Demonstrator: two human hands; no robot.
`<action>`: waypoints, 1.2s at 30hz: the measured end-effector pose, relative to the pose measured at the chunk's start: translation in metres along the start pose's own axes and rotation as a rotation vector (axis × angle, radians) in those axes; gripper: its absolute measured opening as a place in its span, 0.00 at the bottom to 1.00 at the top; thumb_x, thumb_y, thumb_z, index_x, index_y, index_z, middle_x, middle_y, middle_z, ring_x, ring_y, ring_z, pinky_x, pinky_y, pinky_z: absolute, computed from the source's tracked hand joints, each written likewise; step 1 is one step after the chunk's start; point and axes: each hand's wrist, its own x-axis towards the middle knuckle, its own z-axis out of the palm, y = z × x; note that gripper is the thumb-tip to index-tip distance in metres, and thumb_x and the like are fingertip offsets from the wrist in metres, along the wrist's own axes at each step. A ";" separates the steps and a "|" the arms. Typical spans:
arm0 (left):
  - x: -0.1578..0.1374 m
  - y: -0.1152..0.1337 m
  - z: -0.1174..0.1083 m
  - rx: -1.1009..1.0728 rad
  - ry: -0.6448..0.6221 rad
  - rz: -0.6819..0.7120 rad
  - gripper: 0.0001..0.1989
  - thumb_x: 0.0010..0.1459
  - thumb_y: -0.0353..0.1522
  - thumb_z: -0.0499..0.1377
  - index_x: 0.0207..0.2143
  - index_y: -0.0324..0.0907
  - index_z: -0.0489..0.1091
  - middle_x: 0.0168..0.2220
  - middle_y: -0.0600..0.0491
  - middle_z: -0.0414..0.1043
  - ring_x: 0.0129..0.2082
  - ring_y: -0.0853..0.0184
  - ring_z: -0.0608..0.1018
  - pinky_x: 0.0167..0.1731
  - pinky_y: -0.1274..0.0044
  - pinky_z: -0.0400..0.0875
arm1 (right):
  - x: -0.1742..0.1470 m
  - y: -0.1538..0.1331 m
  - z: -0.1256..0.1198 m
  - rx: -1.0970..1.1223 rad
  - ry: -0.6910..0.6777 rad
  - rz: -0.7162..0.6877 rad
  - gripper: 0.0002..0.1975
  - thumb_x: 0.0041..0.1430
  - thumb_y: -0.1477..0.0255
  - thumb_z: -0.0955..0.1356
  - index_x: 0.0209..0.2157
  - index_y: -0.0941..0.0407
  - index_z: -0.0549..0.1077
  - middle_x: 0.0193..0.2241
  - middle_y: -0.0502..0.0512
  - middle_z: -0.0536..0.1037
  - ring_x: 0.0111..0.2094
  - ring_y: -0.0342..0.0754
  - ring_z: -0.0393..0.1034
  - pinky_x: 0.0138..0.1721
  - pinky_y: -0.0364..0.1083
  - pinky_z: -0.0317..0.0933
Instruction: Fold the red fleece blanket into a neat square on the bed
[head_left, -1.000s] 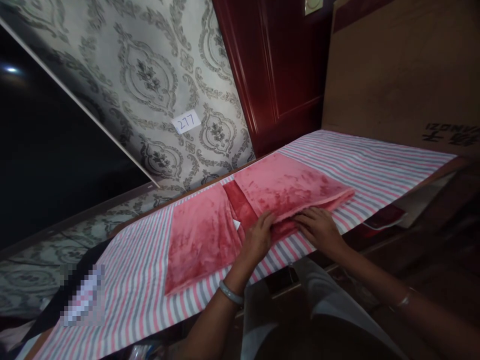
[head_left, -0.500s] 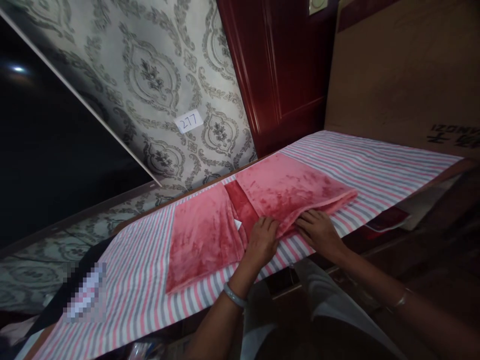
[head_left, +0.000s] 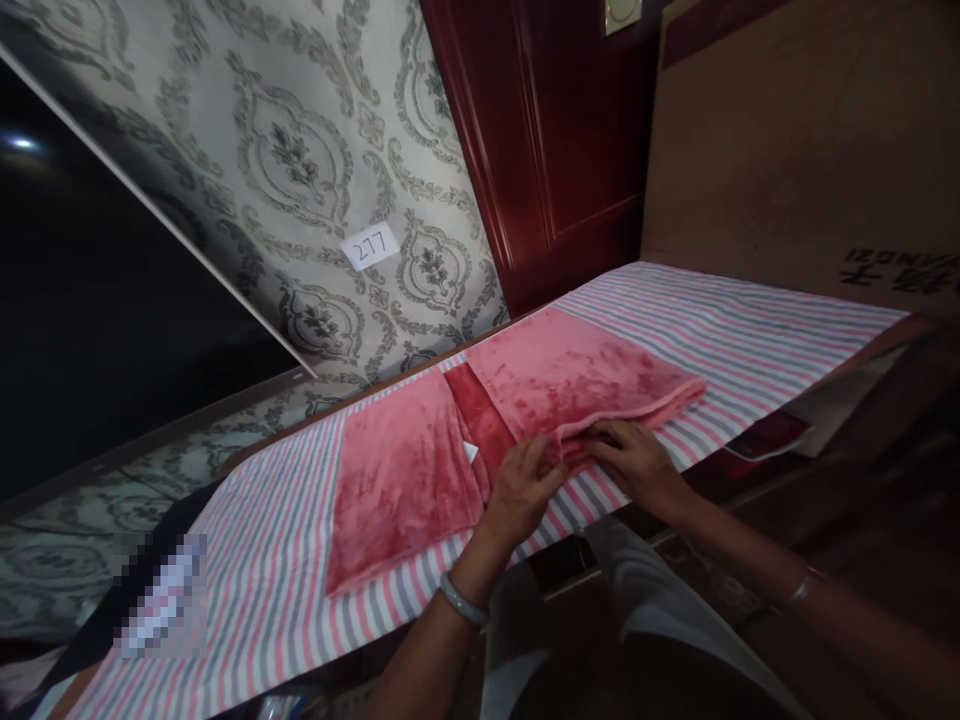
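A folded pink plush blanket [head_left: 405,470] lies across a striped cloth, with its left and right panels turned in toward the middle. Between the panels runs a darker red strip, and a small white tag shows beside it. At the near edge, my left hand [head_left: 523,490] is closed on the blanket by the inner edge of the right panel. Just to its right, my right hand [head_left: 637,465] pinches the layered near edge of that same panel. The fingertips of both hands are partly hidden in the folds.
Pink, grey and white striped cloth [head_left: 262,560] covers the table. A large cardboard box [head_left: 795,150] stands at the back right, beside a dark red door [head_left: 555,130]. A black screen [head_left: 112,300] is at left. A paper marked 277 [head_left: 370,246] is on the patterned wall.
The near edge of the right panel sits flatter, its layers drawn closer together. My right hand has shifted slightly left and its fingers have curled more. The view has moved a little.
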 end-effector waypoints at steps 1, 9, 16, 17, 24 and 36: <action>0.000 0.000 -0.001 0.013 0.023 0.041 0.12 0.68 0.31 0.53 0.46 0.47 0.75 0.55 0.49 0.72 0.55 0.60 0.74 0.51 0.64 0.74 | 0.000 0.000 0.001 -0.007 0.001 0.002 0.12 0.68 0.75 0.62 0.40 0.54 0.77 0.43 0.58 0.76 0.44 0.51 0.69 0.43 0.50 0.63; 0.004 0.003 -0.005 0.106 0.012 -0.051 0.15 0.59 0.30 0.61 0.49 0.40 0.73 0.62 0.38 0.65 0.59 0.50 0.70 0.54 0.54 0.71 | 0.006 -0.001 0.004 -0.079 -0.103 0.008 0.10 0.67 0.73 0.64 0.42 0.55 0.77 0.44 0.60 0.76 0.45 0.53 0.69 0.43 0.52 0.63; 0.001 0.002 -0.005 0.142 0.072 0.082 0.10 0.66 0.27 0.53 0.40 0.42 0.75 0.55 0.44 0.75 0.56 0.58 0.74 0.51 0.61 0.74 | 0.002 -0.004 -0.001 -0.115 -0.035 -0.056 0.09 0.65 0.77 0.64 0.36 0.57 0.77 0.41 0.61 0.77 0.44 0.54 0.68 0.45 0.53 0.62; 0.000 0.002 -0.006 0.143 0.074 0.110 0.11 0.66 0.27 0.53 0.37 0.42 0.75 0.54 0.44 0.75 0.56 0.59 0.74 0.51 0.62 0.74 | 0.002 -0.005 -0.004 -0.111 -0.029 -0.074 0.09 0.65 0.77 0.64 0.36 0.57 0.76 0.40 0.61 0.77 0.44 0.54 0.68 0.46 0.53 0.62; 0.000 0.002 -0.005 0.116 0.052 0.104 0.09 0.66 0.28 0.55 0.39 0.41 0.76 0.49 0.44 0.78 0.52 0.59 0.76 0.48 0.63 0.73 | 0.005 -0.008 -0.012 -0.073 -0.009 -0.097 0.10 0.67 0.77 0.62 0.39 0.56 0.75 0.38 0.58 0.78 0.42 0.52 0.69 0.44 0.51 0.63; 0.001 0.005 -0.009 0.074 0.146 0.049 0.08 0.65 0.28 0.55 0.41 0.41 0.73 0.40 0.46 0.76 0.44 0.60 0.76 0.44 0.67 0.71 | 0.001 -0.006 -0.004 -0.050 -0.016 -0.052 0.10 0.66 0.77 0.63 0.44 0.56 0.76 0.39 0.57 0.79 0.41 0.52 0.70 0.44 0.51 0.63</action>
